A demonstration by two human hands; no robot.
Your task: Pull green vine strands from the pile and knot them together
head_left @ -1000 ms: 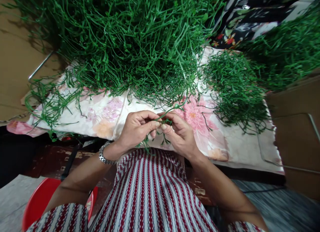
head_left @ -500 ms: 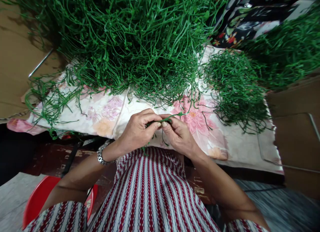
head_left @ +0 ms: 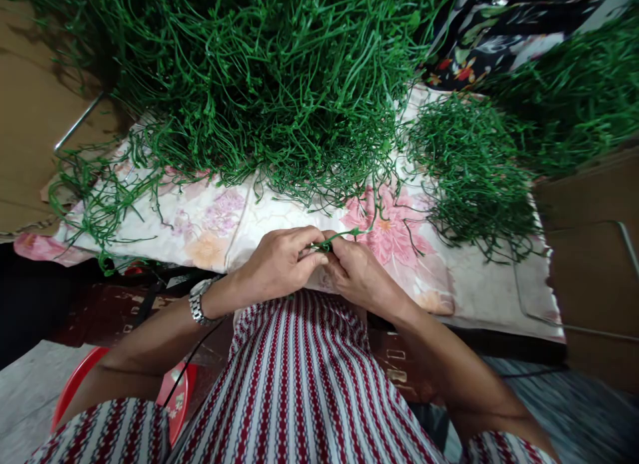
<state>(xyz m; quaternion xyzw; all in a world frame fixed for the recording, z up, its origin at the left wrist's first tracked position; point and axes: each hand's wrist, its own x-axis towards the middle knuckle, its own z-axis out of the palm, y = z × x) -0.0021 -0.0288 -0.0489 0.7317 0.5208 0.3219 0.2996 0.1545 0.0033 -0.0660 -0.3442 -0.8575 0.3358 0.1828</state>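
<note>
My left hand (head_left: 284,261) and my right hand (head_left: 357,271) meet at the near edge of the flowered cloth (head_left: 279,218). Both have their fingers pinched on a thin green stem (head_left: 344,235), whose end sticks out to the right above my right hand. Part of the stem is hidden between the fingers. Just beyond the hands lies a big heap of green stems (head_left: 259,84). A smaller pile (head_left: 474,171) rests on the cloth at the right, and a few loose stems (head_left: 110,204) are spread at the left.
Brown cardboard (head_left: 34,111) stands at the left, with more cardboard (head_left: 589,271) at the right. Another green heap (head_left: 579,98) is at the far right, beside dark flowered fabric (head_left: 469,61). A red basin (head_left: 187,391) sits low at the left, partly behind my arm.
Both hands have shifted slightly and their fingers have closed further around the stem. The dangling ends below them are now mostly out of sight. More of the basin shows.
</note>
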